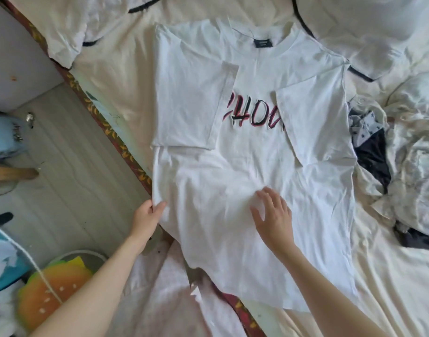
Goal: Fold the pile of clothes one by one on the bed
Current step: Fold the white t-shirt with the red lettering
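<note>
Bed: left hand fingers pinch T-shirt edge; right hand flat on it.

White T-shirt: thin matt cloth, lightly creased, with a raised, glossier red-and-black print on the chest. Bed sheet: cream cloth, matt, wrinkled. Pile of clothes: crumpled soft fabric. Floor: pale wood-grain boards, smooth with a slight sheen.
</note>
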